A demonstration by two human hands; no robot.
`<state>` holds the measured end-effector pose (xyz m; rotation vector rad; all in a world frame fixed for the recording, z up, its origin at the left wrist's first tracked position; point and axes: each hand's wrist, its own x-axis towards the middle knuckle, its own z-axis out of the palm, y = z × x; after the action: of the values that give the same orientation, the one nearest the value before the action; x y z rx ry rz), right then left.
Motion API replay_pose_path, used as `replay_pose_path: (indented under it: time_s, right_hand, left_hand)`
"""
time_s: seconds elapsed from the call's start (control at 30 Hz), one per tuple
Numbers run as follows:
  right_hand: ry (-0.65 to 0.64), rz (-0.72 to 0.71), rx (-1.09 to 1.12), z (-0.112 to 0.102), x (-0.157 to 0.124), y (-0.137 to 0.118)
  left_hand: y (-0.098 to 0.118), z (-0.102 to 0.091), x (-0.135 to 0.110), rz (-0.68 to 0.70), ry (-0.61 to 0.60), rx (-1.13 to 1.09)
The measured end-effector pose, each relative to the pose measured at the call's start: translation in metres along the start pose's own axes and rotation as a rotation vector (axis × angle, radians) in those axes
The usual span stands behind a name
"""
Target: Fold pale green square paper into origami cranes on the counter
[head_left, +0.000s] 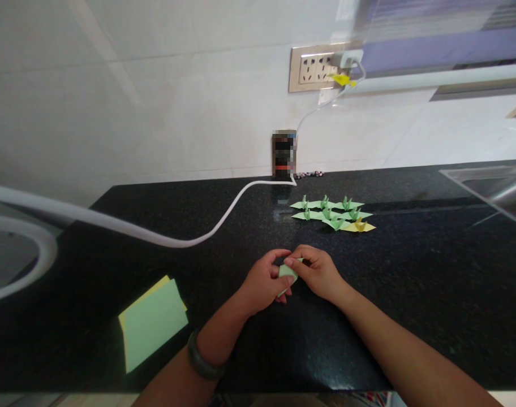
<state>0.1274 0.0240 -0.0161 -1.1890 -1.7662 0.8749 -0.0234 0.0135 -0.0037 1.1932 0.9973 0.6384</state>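
Note:
A small folded piece of light green paper [288,271] is held between both hands above the black countertop. My left hand [266,282] grips it from the left, thumb on its front face. From the right, my right hand [319,271] pinches its upper edge between thumb and fingers. Part of the paper is hidden by the fingers. Beyond the hands stand several folded paper cranes [326,214] in rows, mostly green, with one yellow crane [360,225] at the front right. A stack of green and yellow paper sheets [154,325] lies to the left of my left forearm.
A thick white cable [185,243] curves across the counter [224,254] to a phone-like device [284,154], its screen blurred, leaning on the wall. A wall socket [313,69] holds a plug with a yellow paper piece beside it. A metal sink [495,192] is at the right.

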Motion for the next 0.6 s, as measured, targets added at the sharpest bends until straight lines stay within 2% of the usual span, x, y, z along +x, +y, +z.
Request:
replay_pose_path:
  time_s: [0.2,0.3,0.37,0.47,0.6]
  right_hand:
    - [0.243,0.151,0.028,-0.011,0.006,0.005]
    - [0.285,0.196,0.079,-0.014,0.006,0.004]
    - [0.252,0.176,0.126,-0.013,0.005,0.002]
    - [0.137,0.105,0.154,-0.008,0.002,-0.002]
    - [0.029,0.038,0.054,-0.001,0.0,-0.002]
  left_hand:
    - [-0.003,0.0,0.0,-0.015,-0.02,0.046]
    - [-0.002,0.0,0.0,-0.018,-0.014,0.034]
    - [-0.002,0.0,0.0,-0.019,-0.009,0.031]
    - [-0.003,0.0,0.001,-0.011,-0.001,0.025]
    - [-0.006,-0.001,0.002,0.005,-0.012,0.013]
